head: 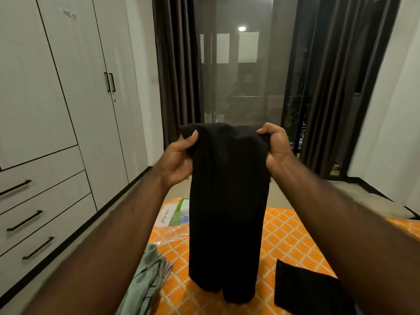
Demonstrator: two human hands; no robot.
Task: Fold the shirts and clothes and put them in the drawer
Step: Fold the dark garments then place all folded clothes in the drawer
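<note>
A long black garment (pixel 227 212) hangs in front of me, folded narrow, its lower end touching the orange patterned bed (pixel 293 237). My left hand (pixel 179 158) pinches its top left corner, thumb on the front. My right hand (pixel 276 144) grips the top right corner with curled fingers. A folded black cloth (pixel 304 289) lies on the bed at the lower right. A grey-green garment (pixel 145 283) lies crumpled at the bed's left edge. Three shut drawers (pixel 45 214) with dark handles sit low in the white wardrobe on the left.
The white wardrobe (pixel 68 87) fills the left wall. A plastic-wrapped package (pixel 175 214) lies at the far end of the bed. Dark curtains (pixel 177 76) frame a glass balcony door (pixel 241 76) straight ahead. A strip of floor runs between bed and wardrobe.
</note>
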